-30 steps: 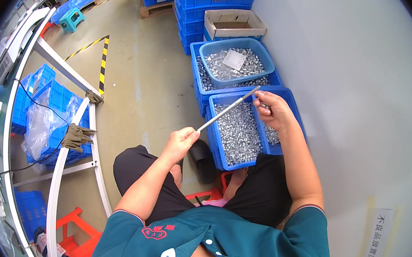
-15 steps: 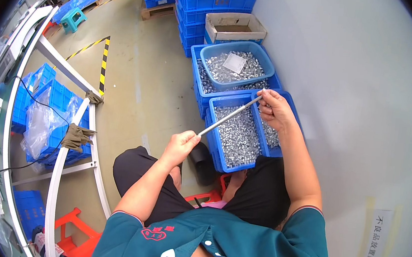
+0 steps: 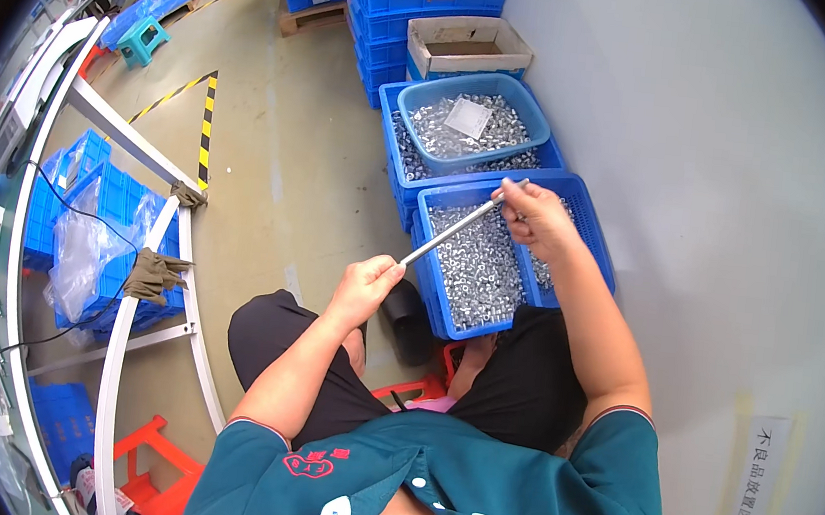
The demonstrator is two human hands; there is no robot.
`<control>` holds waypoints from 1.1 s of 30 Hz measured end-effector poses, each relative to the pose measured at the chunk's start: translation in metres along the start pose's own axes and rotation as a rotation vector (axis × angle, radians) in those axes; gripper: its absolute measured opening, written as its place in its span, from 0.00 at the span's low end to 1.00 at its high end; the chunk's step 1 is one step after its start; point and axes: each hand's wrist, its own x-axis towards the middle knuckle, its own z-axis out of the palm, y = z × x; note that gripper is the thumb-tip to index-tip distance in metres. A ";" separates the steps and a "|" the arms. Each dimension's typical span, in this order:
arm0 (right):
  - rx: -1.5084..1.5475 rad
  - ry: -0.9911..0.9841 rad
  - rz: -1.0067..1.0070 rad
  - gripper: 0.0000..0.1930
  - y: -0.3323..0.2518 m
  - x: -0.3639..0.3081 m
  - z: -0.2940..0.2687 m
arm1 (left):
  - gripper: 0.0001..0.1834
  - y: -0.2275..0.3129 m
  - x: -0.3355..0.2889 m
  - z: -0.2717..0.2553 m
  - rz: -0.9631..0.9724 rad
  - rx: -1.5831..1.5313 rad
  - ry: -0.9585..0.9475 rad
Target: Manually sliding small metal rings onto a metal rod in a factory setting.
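A slim silver metal rod point(image 3: 450, 233) slants up to the right between my two hands, above a blue bin point(image 3: 440, 299) of small shiny metal pieces point(image 3: 479, 277). My left hand point(image 3: 366, 288) is closed round the rod's lower end, its fingers hiding that tip. At the upper end, my right hand point(image 3: 540, 221) pinches the rod between thumb and fingertips. More metal pieces lie in the right part of the bin, below my right wrist.
Beyond the bin, a light-blue basket point(image 3: 409, 121) of metal pieces sits on another bin, with an open carton point(image 3: 468, 66) and stacked blue crates point(image 3: 386, 29) farther back. A wall point(image 3: 716, 239) stands at right. A white frame point(image 3: 121, 348) stands at left.
My right hand has shifted left along the rod, nearer my left hand. The narrower stretch of rod seen before beside my right fingers is now mostly covered. My left hand has barely moved.
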 end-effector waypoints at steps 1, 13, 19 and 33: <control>-0.064 0.016 0.020 0.13 0.005 0.000 0.004 | 0.15 0.000 0.000 0.000 -0.012 0.002 0.001; 0.491 -0.116 0.261 0.10 0.009 0.014 -0.016 | 0.16 -0.016 0.007 -0.002 -0.074 -0.251 -0.007; 0.342 0.142 0.406 0.09 0.019 0.026 -0.035 | 0.16 -0.012 0.008 -0.005 -0.125 -0.311 -0.045; 0.329 -0.012 0.110 0.07 0.000 0.012 -0.032 | 0.17 -0.012 0.002 -0.005 -0.047 -0.147 -0.015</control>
